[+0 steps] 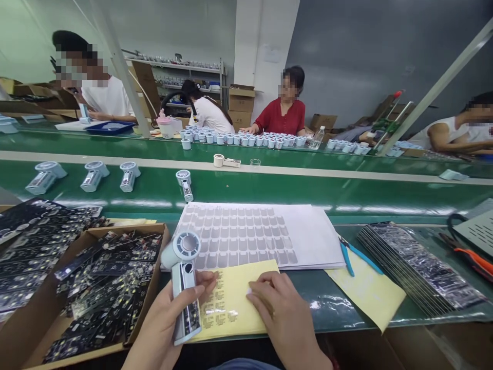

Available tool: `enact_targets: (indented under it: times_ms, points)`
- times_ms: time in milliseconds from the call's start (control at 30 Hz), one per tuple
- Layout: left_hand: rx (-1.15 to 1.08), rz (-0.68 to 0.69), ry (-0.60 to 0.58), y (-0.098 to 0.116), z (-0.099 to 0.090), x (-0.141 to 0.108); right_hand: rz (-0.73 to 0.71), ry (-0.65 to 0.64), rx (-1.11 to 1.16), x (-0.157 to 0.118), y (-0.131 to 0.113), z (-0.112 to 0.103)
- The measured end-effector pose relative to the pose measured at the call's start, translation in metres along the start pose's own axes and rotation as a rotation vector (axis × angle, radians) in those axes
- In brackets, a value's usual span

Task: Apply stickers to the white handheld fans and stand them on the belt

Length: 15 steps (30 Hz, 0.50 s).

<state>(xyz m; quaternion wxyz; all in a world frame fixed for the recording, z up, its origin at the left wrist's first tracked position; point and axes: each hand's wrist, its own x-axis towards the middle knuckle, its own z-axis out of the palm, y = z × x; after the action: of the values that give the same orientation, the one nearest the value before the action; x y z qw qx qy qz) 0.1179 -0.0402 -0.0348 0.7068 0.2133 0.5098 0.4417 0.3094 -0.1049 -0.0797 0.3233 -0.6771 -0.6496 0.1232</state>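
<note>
At the green desk [327, 306], holding a fan [184, 280] in left grip [164, 311], probably face-on for viewing, and pinching a white scrap [249, 291] in right grip [285, 309]

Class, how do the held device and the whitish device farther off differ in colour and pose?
The held device is pale blue; the whitish device, creamy. The held device is head-up in the left hand; the whitish device lies, handle pointing right. Both have a round head and handle.

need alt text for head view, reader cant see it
The left hand holds a pale blue handheld fan; the right hand pinches a small pale piece over a yellow label sheet. A box of circuit boards sits left.
</note>
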Motion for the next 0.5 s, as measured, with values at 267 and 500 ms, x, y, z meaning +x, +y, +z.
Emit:
enact_targets:
  times_ms: [267,500]
  points:
    - [0.121,-0.001,-0.038,-0.001,0.0,0.0,0.044,-0.144,0.365,0.001,-0.017,0.0]
    - [0.119,0.053,-0.029,-0.004,0.001,0.003,-0.029,-0.108,0.275,-0.003,-0.022,0.013]
